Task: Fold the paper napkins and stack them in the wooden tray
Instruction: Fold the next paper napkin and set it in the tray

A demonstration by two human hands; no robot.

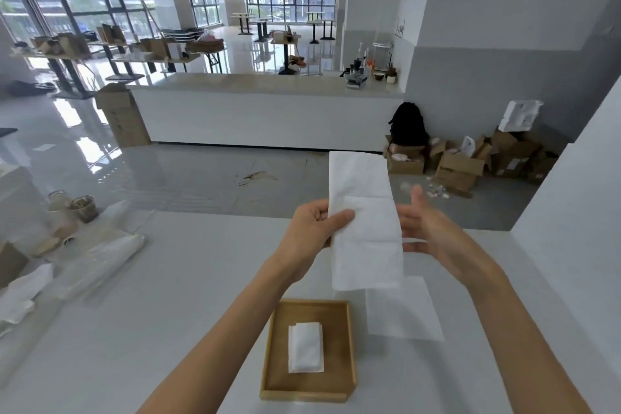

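Left hand pinches long napkin upright above wooden tray — right hand open beside it, fingers spread.

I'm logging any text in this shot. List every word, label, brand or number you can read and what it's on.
None can be read.
Napkin, wooden tray, white table: no print.
Cardboard boxes: a pale label, too blurred to read.
Wall holder: too small to tell.

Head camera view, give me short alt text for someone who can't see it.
A person's left hand holds a long white paper napkin above a white table, right hand open beside it. Below sits a wooden tray holding folded napkins.
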